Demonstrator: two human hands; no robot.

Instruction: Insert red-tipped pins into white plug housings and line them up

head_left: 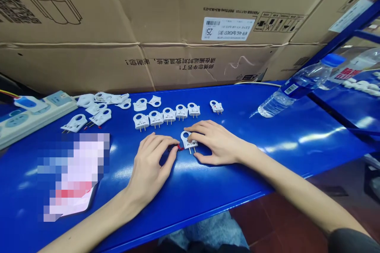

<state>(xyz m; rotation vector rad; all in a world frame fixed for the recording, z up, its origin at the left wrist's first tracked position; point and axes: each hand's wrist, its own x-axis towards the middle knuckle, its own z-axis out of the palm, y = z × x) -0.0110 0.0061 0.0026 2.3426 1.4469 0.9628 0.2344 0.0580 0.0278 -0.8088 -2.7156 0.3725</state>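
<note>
Near the front middle of the blue table, my left hand (154, 157) pinches a small red part (179, 148) between thumb and forefinger. What kind of part it is cannot be made out. Right beside it lies a white two-pin plug piece with a finger ring (184, 135), its pins towards me. My right hand (218, 142) grips this piece, with fingers over its ring and right side and the thumb low by the pins. Beyond my hands stands a row of similar white plugs (169, 115), and one single plug (216, 106) sits further right.
White plug parts (102, 106) lie in a loose heap at the back left. A power strip (35, 116) and a blurred phone (77, 178) are on the left. One water bottle (297, 85) leans at the right. Large cardboard boxes (172, 16) wall off the back.
</note>
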